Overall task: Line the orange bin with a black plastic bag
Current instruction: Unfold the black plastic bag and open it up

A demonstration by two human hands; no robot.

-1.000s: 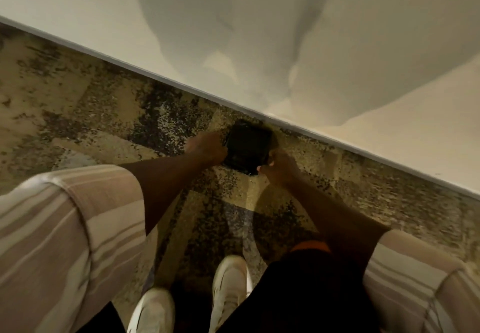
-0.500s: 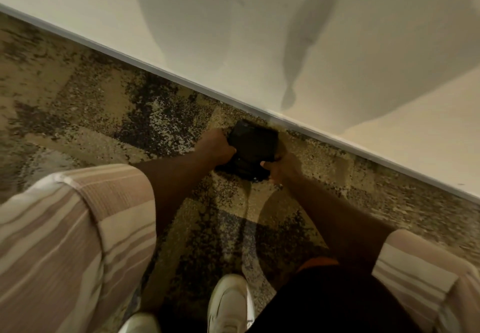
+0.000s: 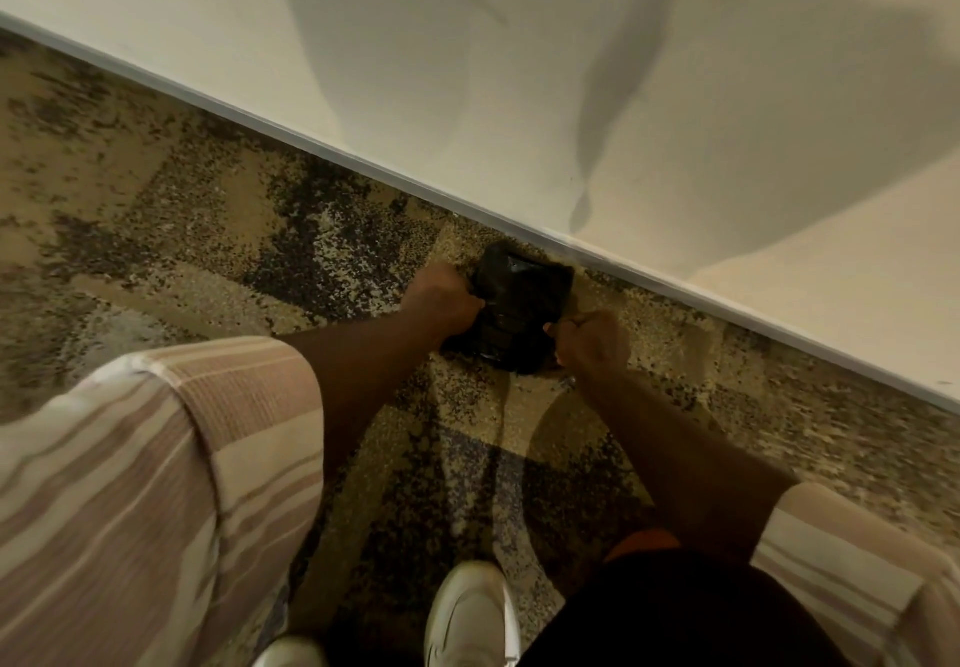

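Hands: both clamped on one bundle near the middle of the frame, set apart with the bundle between them.
Left hand [image 3: 442, 297]: fingers curled round the left edge of the black plastic bag [image 3: 519, 305], knuckles turned up toward the camera.
Right hand [image 3: 593, 341]: fist closed on the bag's lower right edge, a little lower in the frame than the left.
Orange bin [image 3: 644, 542]: only a thin orange sliver shows at lower right, under the right forearm. A dark mass [image 3: 675, 614] fills the corner just below it; whether that is the bin's inside, and what it holds, I cannot tell.
Bag, look: a compact folded packet, glossy black, with creases and small glints of light across its face. Its mouth is not visible.
Bag, place: held over the carpet [image 3: 208, 229], close in front of the baseboard [image 3: 363, 167]. Whether it touches the floor I cannot tell.
Bag, axis: its long side runs from the baseboard down toward the person, leaning slightly toward lower right; the upper end is the narrower one.
Wall [image 3: 260, 16]: pale, crossing the upper frame on a diagonal, with soft shadows on it.
Sleeves [image 3: 156, 484]: striped, beige and white, on both arms.
Shoes [image 3: 470, 614]: white, at the bottom edge, toes toward the wall.
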